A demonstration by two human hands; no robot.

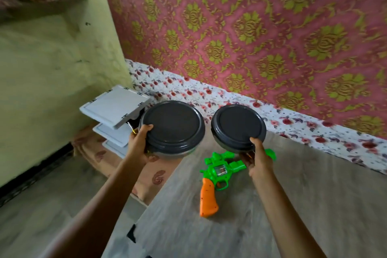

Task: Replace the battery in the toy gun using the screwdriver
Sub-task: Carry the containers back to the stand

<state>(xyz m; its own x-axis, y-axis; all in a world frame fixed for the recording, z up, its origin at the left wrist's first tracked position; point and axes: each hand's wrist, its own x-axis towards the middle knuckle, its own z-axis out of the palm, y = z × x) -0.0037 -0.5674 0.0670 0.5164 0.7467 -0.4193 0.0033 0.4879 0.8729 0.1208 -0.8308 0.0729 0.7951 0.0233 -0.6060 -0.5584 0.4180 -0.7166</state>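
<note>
A green toy gun point(219, 170) with an orange grip lies on the grey wooden table point(272, 205), barrel pointing right. Above it I hold two round containers with dark grey lids. My left hand point(138, 144) grips the near left edge of the left container point(171, 125), held off the table's left edge. My right hand point(256, 159) grips the near edge of the right container point(237, 126), just above the gun's barrel. A thin yellow-tipped object shows at my left hand's thumb; I cannot tell what it is. No battery is visible.
White trays point(115, 107) are stacked at the left, beside the left container. A floral cloth point(230, 98) lines the table's far side under a pink patterned wall hanging. The table's left edge drops to the floor, with an orange patterned cloth point(146, 174) below.
</note>
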